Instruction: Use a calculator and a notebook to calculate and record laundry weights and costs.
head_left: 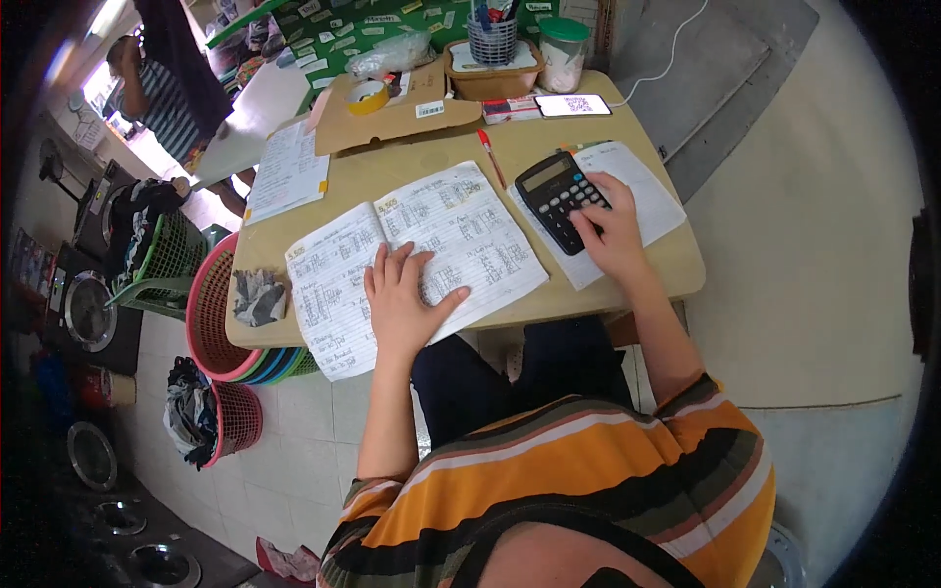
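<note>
The left grip (pixel 410 304) rests palm down, fingers spread and thumb extended to the right, on the open lined notebook (pixel 461 230). It is fully opened out and has hold of nothing; its contact is flat, across the lower middle of the spread. The handwritten pages extend to both sides of this grip and beyond its fingertips.

The right grip (pixel 600 211) is positioned over the keypad of the black desktop calculator (pixel 551 201). Its thumb and fingers are parted and bent, with the thumb on the lower keys; the calculator is not enclosed. The unit lies tilted to the left of this grip, display end farther away, on loose paper sheets (pixel 652 201) that extend to the grip's right.

A red-capped pen (pixel 493 162) lies left of the right grip, between notebook and calculator. A smartphone (pixel 573 106) with a lit screen lies beyond the same grip. Beyond the left grip, a roll of yellow tape (pixel 367 107) sits on a piece of cardboard (pixel 407 122). All these items are carried by the beige worktop (pixel 678 263).
</note>
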The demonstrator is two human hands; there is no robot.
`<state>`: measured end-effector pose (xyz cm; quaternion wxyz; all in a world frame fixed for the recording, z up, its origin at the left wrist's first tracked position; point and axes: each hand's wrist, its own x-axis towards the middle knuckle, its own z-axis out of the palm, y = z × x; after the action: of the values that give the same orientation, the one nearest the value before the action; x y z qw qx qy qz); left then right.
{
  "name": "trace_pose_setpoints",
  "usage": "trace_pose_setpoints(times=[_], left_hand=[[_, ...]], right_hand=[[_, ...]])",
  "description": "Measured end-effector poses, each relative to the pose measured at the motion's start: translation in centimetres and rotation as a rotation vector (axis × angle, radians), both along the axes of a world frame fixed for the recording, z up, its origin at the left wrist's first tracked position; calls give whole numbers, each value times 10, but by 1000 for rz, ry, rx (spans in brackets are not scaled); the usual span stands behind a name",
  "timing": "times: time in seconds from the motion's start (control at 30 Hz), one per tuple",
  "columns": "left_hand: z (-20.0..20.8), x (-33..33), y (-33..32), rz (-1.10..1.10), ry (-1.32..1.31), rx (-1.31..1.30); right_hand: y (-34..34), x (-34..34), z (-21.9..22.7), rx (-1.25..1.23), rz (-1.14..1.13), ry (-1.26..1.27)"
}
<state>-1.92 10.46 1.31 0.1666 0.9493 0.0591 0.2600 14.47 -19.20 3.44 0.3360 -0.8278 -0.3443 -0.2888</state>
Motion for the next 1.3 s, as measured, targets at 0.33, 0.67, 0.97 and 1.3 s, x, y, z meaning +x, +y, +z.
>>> trace_pose_setpoints(times=[0.33, 0.67, 0.97, 1.3], left_hand=[[4, 1, -2, -10, 17, -21], [4, 2, -4, -3, 40, -9], [-1, 1, -21, 38, 61, -65], [-7, 31, -77, -150, 69, -128]], right_hand=[[-29, -2, 3, 176, -51, 66], [-33, 12, -21, 196, -123, 19], [-30, 11, -32, 362, -48, 187], [-29, 7, -33, 366, -32, 180]])
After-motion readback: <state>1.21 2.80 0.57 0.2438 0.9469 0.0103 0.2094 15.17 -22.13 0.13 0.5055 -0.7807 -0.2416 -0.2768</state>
